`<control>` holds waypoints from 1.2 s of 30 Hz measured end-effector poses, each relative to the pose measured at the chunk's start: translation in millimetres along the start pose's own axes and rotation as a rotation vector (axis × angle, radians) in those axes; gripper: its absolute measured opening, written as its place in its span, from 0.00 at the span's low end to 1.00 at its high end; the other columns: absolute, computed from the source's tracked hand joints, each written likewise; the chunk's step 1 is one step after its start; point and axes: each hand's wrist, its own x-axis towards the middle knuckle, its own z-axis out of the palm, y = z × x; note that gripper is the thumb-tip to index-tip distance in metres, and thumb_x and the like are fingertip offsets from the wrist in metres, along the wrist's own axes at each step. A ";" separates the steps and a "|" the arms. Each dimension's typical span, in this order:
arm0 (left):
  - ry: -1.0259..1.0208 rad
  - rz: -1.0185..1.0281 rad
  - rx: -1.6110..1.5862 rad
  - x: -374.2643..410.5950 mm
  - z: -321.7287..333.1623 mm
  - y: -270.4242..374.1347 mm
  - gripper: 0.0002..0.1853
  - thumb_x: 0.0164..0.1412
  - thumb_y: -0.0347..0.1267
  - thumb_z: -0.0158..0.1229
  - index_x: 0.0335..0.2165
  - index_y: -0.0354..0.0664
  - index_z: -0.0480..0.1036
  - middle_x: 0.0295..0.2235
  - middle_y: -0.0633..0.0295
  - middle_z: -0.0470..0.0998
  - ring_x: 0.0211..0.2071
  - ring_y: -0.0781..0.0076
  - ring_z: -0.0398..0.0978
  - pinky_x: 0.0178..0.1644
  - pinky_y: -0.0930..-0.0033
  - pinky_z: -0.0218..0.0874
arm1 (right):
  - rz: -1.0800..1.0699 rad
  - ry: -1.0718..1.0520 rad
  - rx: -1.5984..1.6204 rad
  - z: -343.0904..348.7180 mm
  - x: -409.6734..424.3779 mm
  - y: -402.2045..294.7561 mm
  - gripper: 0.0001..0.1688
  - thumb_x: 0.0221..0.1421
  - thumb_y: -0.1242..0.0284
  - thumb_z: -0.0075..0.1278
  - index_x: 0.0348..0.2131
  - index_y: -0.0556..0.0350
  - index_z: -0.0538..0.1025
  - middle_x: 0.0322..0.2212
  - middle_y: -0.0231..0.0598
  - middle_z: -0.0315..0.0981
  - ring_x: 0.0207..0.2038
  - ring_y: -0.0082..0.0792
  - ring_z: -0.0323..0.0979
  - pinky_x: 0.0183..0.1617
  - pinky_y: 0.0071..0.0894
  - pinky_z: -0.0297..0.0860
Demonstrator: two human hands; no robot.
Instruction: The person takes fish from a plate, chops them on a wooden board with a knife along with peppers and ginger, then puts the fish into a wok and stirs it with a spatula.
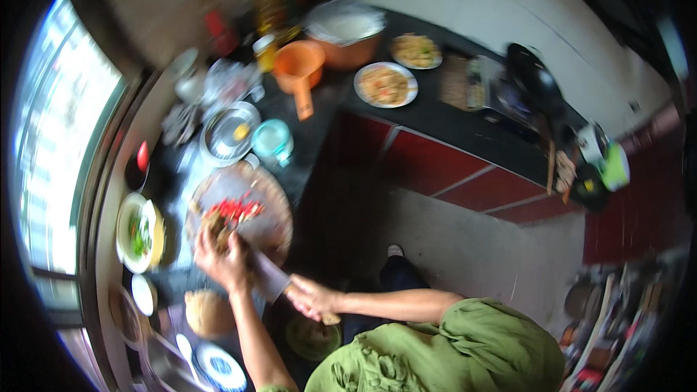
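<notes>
My right hand grips the wooden handle of a cleaver. Its broad blade slants up and left to the near edge of a round chopping board. On the board my left hand holds a brown clump of food, too blurred to name. Chopped red pepper lies in a small heap just beyond the fingers, with pale bits among it. The blade is beside the left hand; whether it touches the food I cannot tell.
Beyond the board stand a metal basin, a teal cup and an orange dipper. A bowl with greens stands by the window. Two plates of food, one nearer, and a wok occupy the far counter. A sink lies lower left.
</notes>
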 end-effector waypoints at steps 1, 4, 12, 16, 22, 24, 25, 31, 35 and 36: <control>0.019 -0.031 0.045 3.3 -7.0 6.9 0.27 0.46 0.34 0.64 0.46 0.41 0.70 0.46 0.50 0.69 0.46 0.49 0.67 0.51 0.54 0.57 | -0.033 -0.010 0.001 5.5 -3.0 -6.4 0.18 0.61 0.51 0.37 0.40 0.42 0.57 0.15 0.26 0.53 0.09 0.16 0.53 0.08 0.18 0.57; 0.001 0.045 0.079 25.0 -9.3 34.0 0.28 0.48 0.40 0.62 0.48 0.45 0.68 0.48 0.54 0.67 0.48 0.51 0.63 0.53 0.55 0.54 | -0.199 -0.086 0.033 4.5 -13.9 -24.5 0.21 0.62 0.51 0.35 0.43 0.45 0.57 0.14 0.26 0.53 0.09 0.16 0.52 0.09 0.18 0.56; 0.033 0.398 -0.055 85.5 19.0 264.4 0.30 0.42 0.37 0.65 0.47 0.45 0.69 0.47 0.55 0.68 0.49 0.52 0.63 0.54 0.55 0.53 | -0.537 0.070 0.101 -47.5 -129.9 -134.6 0.13 0.64 0.58 0.34 0.35 0.46 0.57 0.16 0.27 0.55 0.09 0.16 0.54 0.08 0.18 0.55; 0.067 0.619 -0.298 78.6 68.3 436.0 0.27 0.39 0.38 0.66 0.42 0.41 0.73 0.44 0.53 0.71 0.46 0.52 0.66 0.51 0.55 0.56 | -0.697 0.249 0.117 -115.9 -237.2 -187.3 0.14 0.64 0.57 0.34 0.33 0.46 0.57 0.16 0.28 0.57 0.10 0.17 0.54 0.10 0.19 0.57; -0.294 0.723 -0.578 13.3 168.8 676.9 0.26 0.43 0.46 0.61 0.40 0.44 0.73 0.43 0.54 0.71 0.44 0.51 0.65 0.49 0.54 0.58 | -0.790 0.657 0.328 -209.7 -419.1 -245.9 0.14 0.62 0.56 0.37 0.34 0.45 0.61 0.15 0.29 0.58 0.10 0.20 0.54 0.11 0.23 0.57; -0.420 0.786 -0.608 -14.1 214.3 730.9 0.26 0.45 0.47 0.59 0.42 0.45 0.73 0.44 0.53 0.70 0.45 0.51 0.65 0.49 0.55 0.58 | -0.768 0.772 0.372 -236.1 -466.6 -262.4 0.12 0.62 0.57 0.38 0.36 0.42 0.62 0.15 0.28 0.58 0.10 0.19 0.53 0.12 0.23 0.56; -0.501 0.819 -0.613 -33.0 242.8 758.0 0.26 0.46 0.47 0.58 0.42 0.45 0.73 0.44 0.53 0.70 0.45 0.51 0.65 0.50 0.55 0.58 | -0.769 0.860 0.390 -247.2 -490.2 -271.2 0.12 0.62 0.58 0.38 0.37 0.42 0.63 0.15 0.28 0.58 0.11 0.18 0.53 0.13 0.23 0.56; -0.868 0.954 -0.482 -99.5 405.6 839.2 0.26 0.51 0.50 0.52 0.46 0.48 0.72 0.47 0.50 0.69 0.48 0.51 0.66 0.52 0.56 0.58 | -0.639 0.913 0.645 -337.9 -559.9 -311.7 0.13 0.59 0.61 0.40 0.35 0.49 0.61 0.18 0.27 0.57 0.14 0.18 0.55 0.17 0.23 0.56; -0.667 0.928 -0.749 -51.3 433.4 804.0 0.23 0.54 0.47 0.52 0.45 0.47 0.72 0.46 0.48 0.70 0.47 0.50 0.68 0.52 0.57 0.60 | -0.552 0.929 0.758 -368.2 -554.8 -350.6 0.11 0.60 0.64 0.38 0.29 0.52 0.61 0.18 0.30 0.59 0.15 0.19 0.56 0.17 0.22 0.57; -0.617 0.928 -0.881 -49.5 405.6 810.8 0.20 0.54 0.42 0.54 0.43 0.44 0.73 0.44 0.47 0.72 0.45 0.49 0.70 0.50 0.57 0.61 | -0.544 1.011 0.744 -383.8 -568.4 -351.2 0.12 0.60 0.64 0.38 0.29 0.52 0.61 0.18 0.30 0.59 0.14 0.20 0.56 0.17 0.23 0.58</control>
